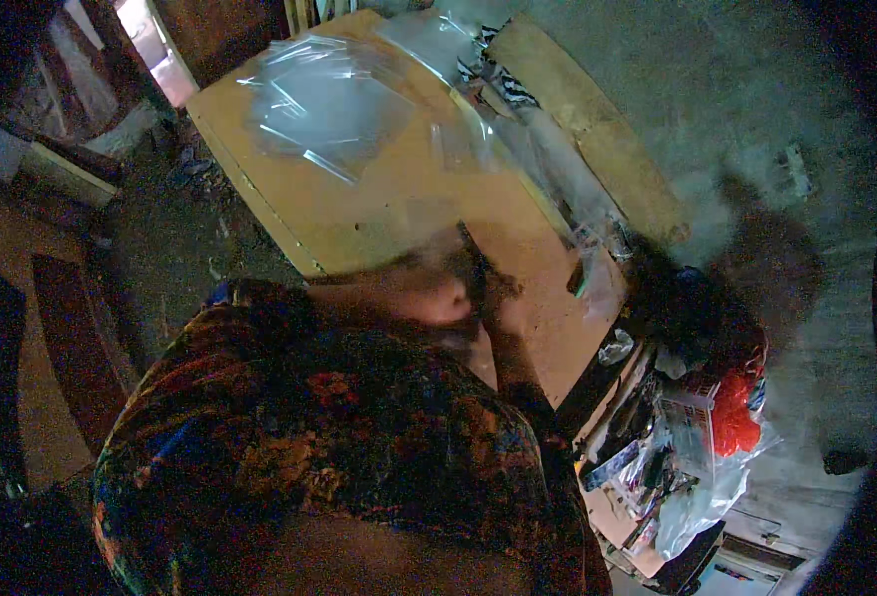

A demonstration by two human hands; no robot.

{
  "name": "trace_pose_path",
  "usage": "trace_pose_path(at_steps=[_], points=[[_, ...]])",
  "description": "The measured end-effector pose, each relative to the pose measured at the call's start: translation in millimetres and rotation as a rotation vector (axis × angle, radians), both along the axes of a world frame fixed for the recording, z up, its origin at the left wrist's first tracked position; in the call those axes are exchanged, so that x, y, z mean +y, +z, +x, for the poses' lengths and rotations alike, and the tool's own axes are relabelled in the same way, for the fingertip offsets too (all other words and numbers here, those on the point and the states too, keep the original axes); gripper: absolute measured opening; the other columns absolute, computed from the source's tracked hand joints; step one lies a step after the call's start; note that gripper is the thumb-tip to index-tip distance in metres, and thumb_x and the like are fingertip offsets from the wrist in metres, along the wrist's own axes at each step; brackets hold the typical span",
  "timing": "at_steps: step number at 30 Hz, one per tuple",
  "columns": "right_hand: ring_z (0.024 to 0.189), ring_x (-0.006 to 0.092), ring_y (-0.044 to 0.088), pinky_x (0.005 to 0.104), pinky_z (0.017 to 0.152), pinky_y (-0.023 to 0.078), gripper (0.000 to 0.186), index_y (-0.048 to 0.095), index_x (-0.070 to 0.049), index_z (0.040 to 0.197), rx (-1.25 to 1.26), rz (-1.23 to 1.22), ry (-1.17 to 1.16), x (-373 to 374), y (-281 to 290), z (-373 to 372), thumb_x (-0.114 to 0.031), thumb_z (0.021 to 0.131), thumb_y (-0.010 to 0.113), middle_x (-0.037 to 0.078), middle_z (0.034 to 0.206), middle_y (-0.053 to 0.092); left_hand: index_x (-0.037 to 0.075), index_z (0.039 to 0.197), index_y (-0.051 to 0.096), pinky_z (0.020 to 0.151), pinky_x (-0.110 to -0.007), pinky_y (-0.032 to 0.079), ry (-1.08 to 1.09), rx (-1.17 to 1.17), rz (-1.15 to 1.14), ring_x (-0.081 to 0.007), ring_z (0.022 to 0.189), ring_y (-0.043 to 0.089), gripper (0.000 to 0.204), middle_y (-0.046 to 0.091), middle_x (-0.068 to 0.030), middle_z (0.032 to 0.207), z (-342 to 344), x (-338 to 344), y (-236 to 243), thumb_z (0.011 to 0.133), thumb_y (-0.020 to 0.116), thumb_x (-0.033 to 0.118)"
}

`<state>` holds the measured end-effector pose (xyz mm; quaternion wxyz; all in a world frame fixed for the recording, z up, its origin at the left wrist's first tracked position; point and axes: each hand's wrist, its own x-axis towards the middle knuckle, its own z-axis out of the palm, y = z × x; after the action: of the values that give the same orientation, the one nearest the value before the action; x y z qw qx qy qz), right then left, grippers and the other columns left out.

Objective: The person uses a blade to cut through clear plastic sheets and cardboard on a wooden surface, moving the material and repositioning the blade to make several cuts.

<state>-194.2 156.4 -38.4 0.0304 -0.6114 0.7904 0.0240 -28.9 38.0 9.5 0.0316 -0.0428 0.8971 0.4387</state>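
Observation:
Near the front of the tan tabletop, my two hands are close together, dim and blurred. My left hand comes in from the left with its fingers curled closed. Close beside it, my right hand reaches up from below, its fingers bent in toward the left one. A dark, narrow thing shows between them and sticks out beyond the fingers; its kind is too blurred to make out. Farther along the table lies a heap of clear plastic sleeves with shiny edges.
More clear plastic lies along the table's right edge, beside a long tan board. At the lower right are a white plastic basket, a red bag and assorted clutter. Debris covers the dark floor on the left.

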Motion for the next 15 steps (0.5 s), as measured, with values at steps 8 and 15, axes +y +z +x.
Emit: trace_pose_path(at_steps=[8, 15], points=[[0.094, 0.0311, 0.048, 0.0433, 0.083, 0.037, 0.029, 0.052, -0.007, 0.105, -0.117, -0.142, -0.069, -14.6, 13.0, -0.4, -0.019, 0.080, 0.044, 0.014, 0.101, 0.053, -0.001, 0.126, 0.028, 0.096, -0.055, 0.020, 0.318, 0.031, -0.784, -0.0403, 0.123, 0.017, 0.084, 0.017, -0.0229, 0.134, 17.5, -12.9, -32.6, 0.067, 0.059, 0.048], [0.092, 0.0306, 0.049, 0.0417, 0.082, 0.037, 0.030, 0.053, -0.005, 0.101, -0.324, -0.134, -0.166, -79.3, -13.1, -15.5, -0.026, 0.082, 0.043, 0.013, 0.100, 0.053, 0.003, 0.128, 0.027, 0.097, -0.050, 0.025, 0.322, 0.002, -0.838, -0.0379, 0.122, 0.021, 0.074, 0.017, -0.0210, 0.134, 25.9, -5.9, -43.8, 0.071, 0.059, 0.038]])
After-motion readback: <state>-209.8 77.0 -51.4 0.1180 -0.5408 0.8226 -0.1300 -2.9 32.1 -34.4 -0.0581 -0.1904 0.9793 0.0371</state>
